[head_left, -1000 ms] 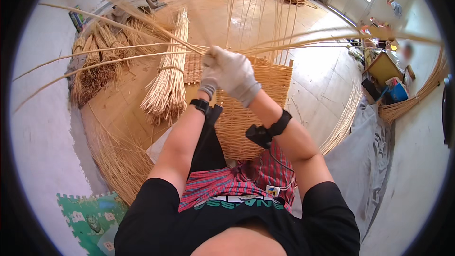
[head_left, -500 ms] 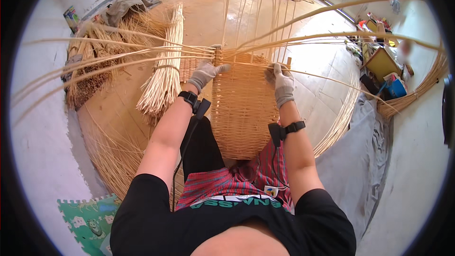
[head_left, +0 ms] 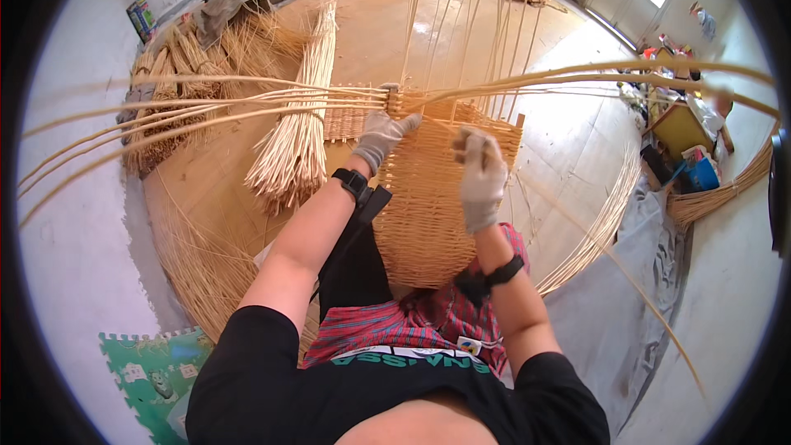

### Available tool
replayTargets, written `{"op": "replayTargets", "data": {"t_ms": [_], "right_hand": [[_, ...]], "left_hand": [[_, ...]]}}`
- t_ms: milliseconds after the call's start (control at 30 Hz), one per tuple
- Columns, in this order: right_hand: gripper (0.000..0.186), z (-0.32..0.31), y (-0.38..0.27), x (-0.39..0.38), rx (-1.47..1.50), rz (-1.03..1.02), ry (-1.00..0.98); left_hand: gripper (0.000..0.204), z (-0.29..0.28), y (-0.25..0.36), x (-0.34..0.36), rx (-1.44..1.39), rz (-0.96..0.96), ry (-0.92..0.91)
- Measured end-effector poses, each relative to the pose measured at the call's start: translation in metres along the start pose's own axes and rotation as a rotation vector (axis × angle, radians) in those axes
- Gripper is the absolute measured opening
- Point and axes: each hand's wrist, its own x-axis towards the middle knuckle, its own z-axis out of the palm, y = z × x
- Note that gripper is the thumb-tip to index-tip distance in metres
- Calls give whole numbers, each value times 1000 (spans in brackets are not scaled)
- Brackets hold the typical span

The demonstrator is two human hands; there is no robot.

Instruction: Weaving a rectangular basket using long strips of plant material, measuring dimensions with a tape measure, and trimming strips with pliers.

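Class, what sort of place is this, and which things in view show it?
Probably a wicker-weaving workroom: there is an unfinished wicker piece with long loose rods sticking out, a tied bundle of pale rods, and more bundles heaped near the left wall.

The person's gloved left hand (head_left: 381,138) grips the wicker basket (head_left: 428,222) at its upper left edge, the thumb stretched out. The gloved right hand (head_left: 481,177) is before the woven side, its fingers curled; whether it pinches a strand, I cannot tell. Long rods (head_left: 684,65) spread sideways. Leftward lies a tied bundle of pale sticks (head_left: 288,148).
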Motion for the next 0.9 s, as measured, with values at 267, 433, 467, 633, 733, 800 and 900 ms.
{"op": "replayTargets", "data": {"t_ms": [267, 433, 467, 633, 733, 800, 900], "right_hand": [[42, 39, 26, 146, -402, 51, -380], [53, 110, 16, 197, -932, -191, -658], [53, 122, 13, 198, -1049, -124, -630], [59, 157, 7, 187, -1041, 339, -308], [84, 146, 1, 177, -1044, 128, -338], [93, 124, -6, 165, -1031, 53, -334], [82, 66, -15, 130, -704, -66, -140]], "left_hand": [[104, -9, 13, -14, -163, -126, -34], [71, 13, 12, -15, -536, 167, 276], [71, 18, 9, -10, -534, 174, 281], [68, 23, -6, 5, -542, 153, 305], [96, 15, -8, -3, -460, 11, 150], [98, 11, -7, -9, -358, -15, 205], [96, 8, -3, -9, -205, -172, 73]]}}
